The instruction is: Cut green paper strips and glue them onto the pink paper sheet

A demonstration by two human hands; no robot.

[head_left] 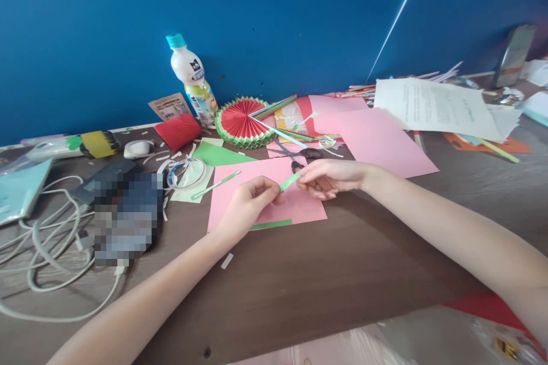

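Observation:
A short green paper strip [290, 182] is pinched at its left end by my left hand [256, 201]. The strip's right end meets the fingertips of my right hand [323, 178], whose fingers are curled together around it. Both hands are over a pink paper sheet [308, 210] on the brown table. Another green strip [271, 224] lies along the sheet's front edge. To the left, a thin green looped strip [216, 185] rests across the sheet's edge. Black-handled scissors [311, 153] lie just behind my right hand.
A red and green folded paper fan [245, 121] stands near a bottle [192, 80] by the blue wall. Cables [40, 239] and a power bank [107, 179] lie left. More pink paper [385, 142] and a printed sheet [432, 105] are at the right. The table's front edge is below.

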